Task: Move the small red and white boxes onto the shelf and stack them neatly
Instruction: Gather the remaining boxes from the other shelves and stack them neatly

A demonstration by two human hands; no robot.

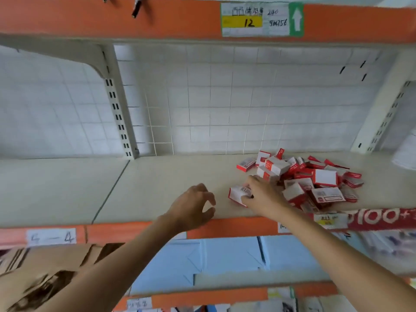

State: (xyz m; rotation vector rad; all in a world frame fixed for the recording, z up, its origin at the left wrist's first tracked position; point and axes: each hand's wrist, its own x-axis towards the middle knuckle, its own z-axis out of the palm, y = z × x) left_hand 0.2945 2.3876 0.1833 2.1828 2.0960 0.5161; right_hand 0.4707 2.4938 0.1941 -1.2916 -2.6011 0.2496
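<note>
While the loose box pile (308, 176) is sitting right of centre on the shelf (157, 183), the right hand (263, 197) is pinching one box (238, 193); the left hand (193, 206) is hovering empty, fingers loosely curled.

— What is worn on the arms?
— Nothing is seen: both forearms are bare to the frame's lower edge.
— And the left hand (193, 206) and right hand (262, 194)?
— Both are left uncovered.

Shop or stockroom aisle, steel shelving with orange edges (112, 19), handwritten price tag (255, 20) at 12 o'clock, slotted uprights (117, 113), wire-grid back (225, 97), promo strip (380, 218) at 4 o'clock
</note>
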